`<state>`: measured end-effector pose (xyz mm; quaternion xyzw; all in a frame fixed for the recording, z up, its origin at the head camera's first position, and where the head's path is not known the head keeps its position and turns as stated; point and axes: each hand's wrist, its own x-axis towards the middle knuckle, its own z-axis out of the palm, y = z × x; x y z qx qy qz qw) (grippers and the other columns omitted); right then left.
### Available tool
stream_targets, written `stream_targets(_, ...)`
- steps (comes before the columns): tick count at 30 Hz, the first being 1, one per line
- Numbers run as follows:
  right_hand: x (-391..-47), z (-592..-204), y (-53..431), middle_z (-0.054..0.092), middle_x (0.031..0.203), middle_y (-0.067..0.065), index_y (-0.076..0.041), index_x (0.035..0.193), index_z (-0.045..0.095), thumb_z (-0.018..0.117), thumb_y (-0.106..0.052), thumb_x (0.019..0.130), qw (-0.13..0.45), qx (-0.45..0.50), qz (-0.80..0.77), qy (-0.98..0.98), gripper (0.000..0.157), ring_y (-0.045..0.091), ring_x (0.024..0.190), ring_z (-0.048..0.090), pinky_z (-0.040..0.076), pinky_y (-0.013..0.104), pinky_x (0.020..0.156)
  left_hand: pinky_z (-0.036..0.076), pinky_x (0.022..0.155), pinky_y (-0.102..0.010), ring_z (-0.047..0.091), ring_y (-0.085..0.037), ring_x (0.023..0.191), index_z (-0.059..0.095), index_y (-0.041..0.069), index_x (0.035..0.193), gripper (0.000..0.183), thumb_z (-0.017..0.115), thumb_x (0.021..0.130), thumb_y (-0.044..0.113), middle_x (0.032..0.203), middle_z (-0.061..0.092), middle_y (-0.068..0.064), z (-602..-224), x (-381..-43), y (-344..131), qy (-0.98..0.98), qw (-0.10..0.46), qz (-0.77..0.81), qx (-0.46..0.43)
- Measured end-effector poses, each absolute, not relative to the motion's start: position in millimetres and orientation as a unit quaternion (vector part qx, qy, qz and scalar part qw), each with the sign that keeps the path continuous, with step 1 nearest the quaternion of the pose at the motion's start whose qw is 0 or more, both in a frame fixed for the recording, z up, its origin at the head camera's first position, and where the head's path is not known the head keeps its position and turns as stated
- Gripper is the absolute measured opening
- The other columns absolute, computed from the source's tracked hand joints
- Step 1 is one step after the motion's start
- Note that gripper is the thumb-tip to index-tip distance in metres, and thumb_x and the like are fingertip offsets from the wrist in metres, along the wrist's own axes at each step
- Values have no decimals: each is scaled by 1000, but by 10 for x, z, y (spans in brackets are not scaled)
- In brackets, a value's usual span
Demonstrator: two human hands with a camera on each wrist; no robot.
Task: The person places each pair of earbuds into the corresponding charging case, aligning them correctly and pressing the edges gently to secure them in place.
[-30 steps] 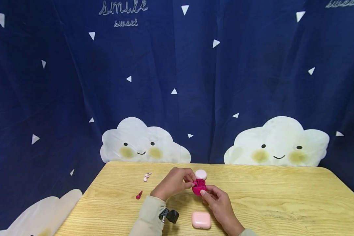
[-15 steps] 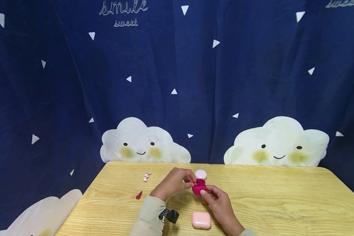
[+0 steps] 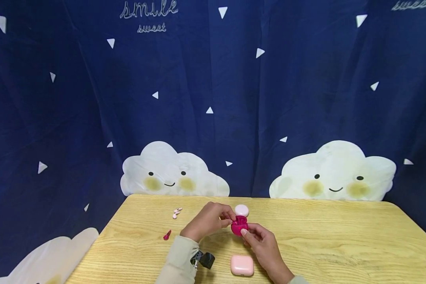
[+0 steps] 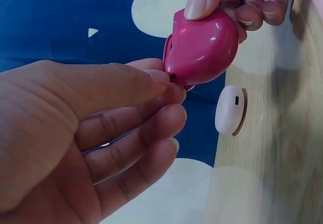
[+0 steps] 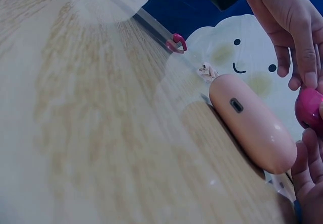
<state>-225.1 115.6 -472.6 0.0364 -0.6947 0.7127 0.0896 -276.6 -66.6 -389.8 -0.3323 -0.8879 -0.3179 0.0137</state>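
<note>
In the head view my right hand [image 3: 268, 248] grips a glossy magenta earbud case [image 3: 239, 229], its lid raised, thumb on the front. My left hand [image 3: 208, 220] reaches to the case's left side, thumb and forefinger pinching at an earbud in the left slot. The fingertips mostly hide that earbud. In the left wrist view the left thumb meets the edge of the case [image 4: 207, 45] below the lid gap, the other fingers loosely bent. A second magenta earbud [image 3: 167, 235] lies on the table to the left.
A pale pink rounded case [image 3: 242, 265] lies on the wooden table [image 3: 340, 240] near my right wrist. Just behind the magenta case sits a whitish round case [image 3: 241, 210]. Pale earbuds [image 3: 176, 213] lie at the back left. A dark blue curtain [image 3: 234, 98] hangs behind the table.
The left fingertips have shifted very slightly at the slot, with less magenta showing between them. The right hand, the case and the things on the table have stayed in place.
</note>
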Motion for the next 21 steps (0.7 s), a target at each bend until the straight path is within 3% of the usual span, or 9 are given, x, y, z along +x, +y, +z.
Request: stream_targets(21, -2257, -4736, 1160, 69, 93, 16, 5, 106, 67, 72, -14, 87, 78, 31, 716, -693, 28, 20, 74, 65, 55, 28, 65, 48, 66, -22, 58, -5, 70, 71, 16, 87, 8, 71, 86, 7, 75, 64, 10, -3830, -2814, -951, -898, 41, -302, -318)
